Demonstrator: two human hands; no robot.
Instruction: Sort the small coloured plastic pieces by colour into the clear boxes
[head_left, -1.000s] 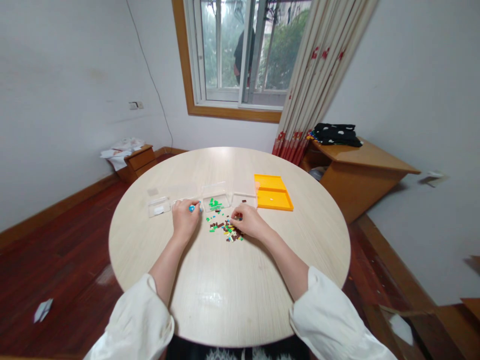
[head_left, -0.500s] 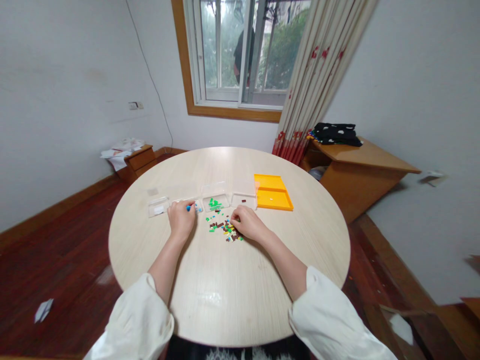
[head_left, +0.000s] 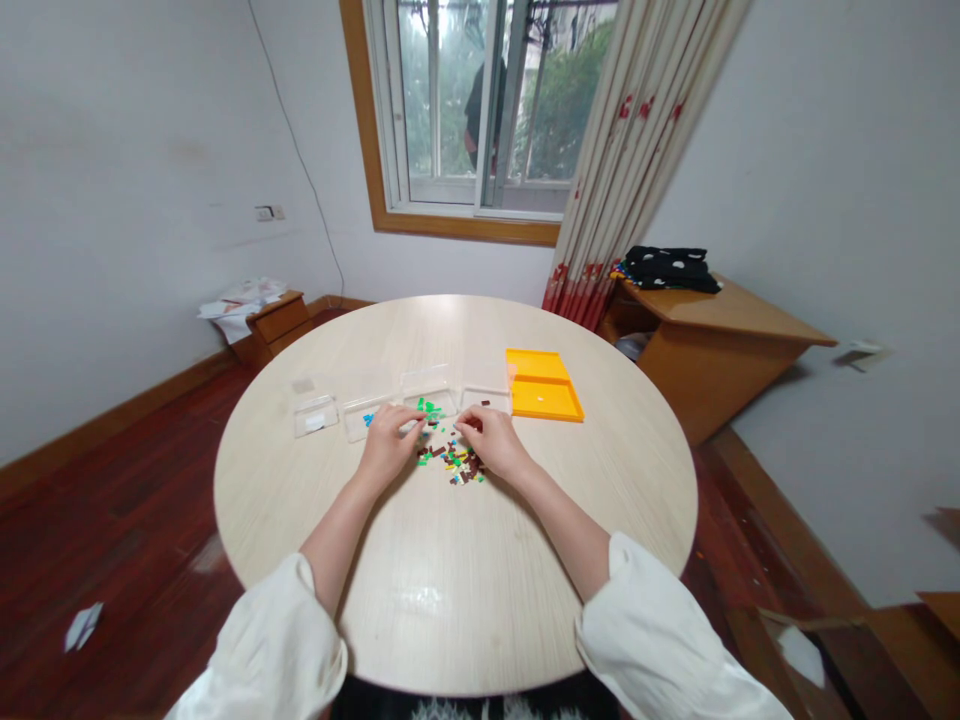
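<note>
A mixed pile of small toy bricks in brown, green, yellow, white and blue lies on the round table. My left hand hovers at the pile's left edge, its thumb and fingers stretched towards it and a little apart. My right hand is over the pile's right side, fingertips pinched on something too small to make out. Behind the hands, blue bricks lie in one clear plastic box and green bricks in another. A brown brick lies in the clear box to their right.
At the far left of the row is a clear box with white pieces. An orange open case holds one white piece at the right. The round table has a curved edge. A wooden desk stands beyond it, right.
My left hand has moved right from the blue bricks' box to the pile, and the blue brick it held is gone from its fingers. My right hand has shifted slightly up and left.
</note>
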